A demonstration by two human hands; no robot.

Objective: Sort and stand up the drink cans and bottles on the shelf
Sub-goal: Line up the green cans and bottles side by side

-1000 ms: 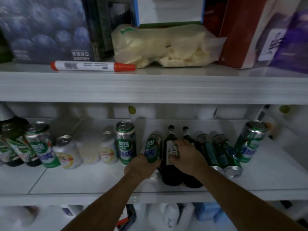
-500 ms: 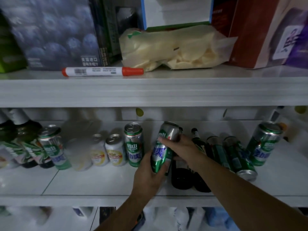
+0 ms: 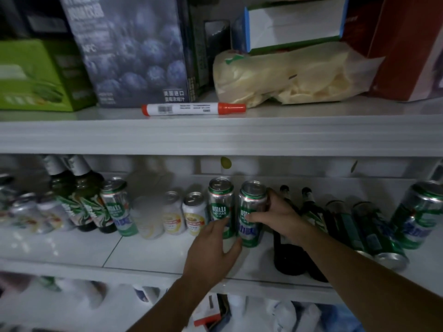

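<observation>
— Where's the left hand [image 3: 211, 248]?
— Fingers loose, seemingly touching the standing green can [image 3: 220, 207]
— The right hand [image 3: 281, 219]?
— Wrapped round the next can [image 3: 251, 213], upright on the shelf [image 3: 72, 245]; dark bottles [image 3: 287, 255] lie just right

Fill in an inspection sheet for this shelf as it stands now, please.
Surface: white shelf, dimly lit.
Job's things: held can upright beside standing can; two dark bottles and two green cans lie on their sides to its right.
Clutter: marker and snack bag on the upper shelf.
Hands: right hand grips the held can; left hand rests against the standing can.
Cables: nothing seen.
Surroundings: blueberry carton above; blurred items below.
</observation>
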